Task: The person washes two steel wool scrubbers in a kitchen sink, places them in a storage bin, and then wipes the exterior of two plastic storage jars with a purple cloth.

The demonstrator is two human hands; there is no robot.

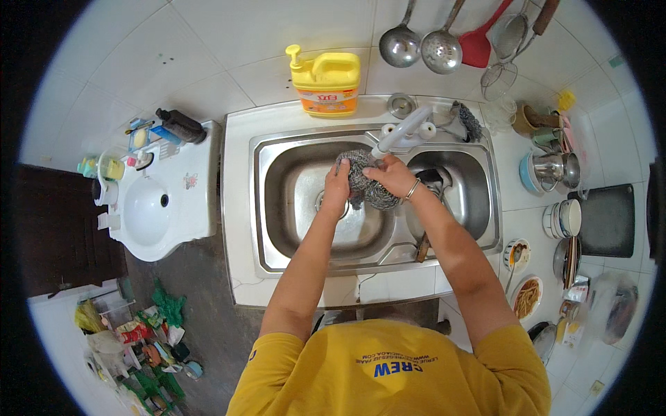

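Grey steel wool scourers (358,182) are bunched between my two hands, just below the spout of the pale tap (406,130). My left hand (338,187) grips the clump from its left side, fingers bent over it. On the other side my right hand (394,176) is closed round it, with a rounded wad bulging out below. Both hands are over the left basin (295,201) of the steel sink, near the divider. In the right basin (472,187) lie metal utensils, one with a wooden handle (422,247); my right forearm hides part of them.
A yellow detergent jug (326,83) stands behind the sink. Ladles (400,46), a red spatula (476,47) and strainers hang on the wall. Along the right counter are stacked bowls (570,217), a plate of food (526,297) and a black board (603,220). Left is a white washbasin (149,211).
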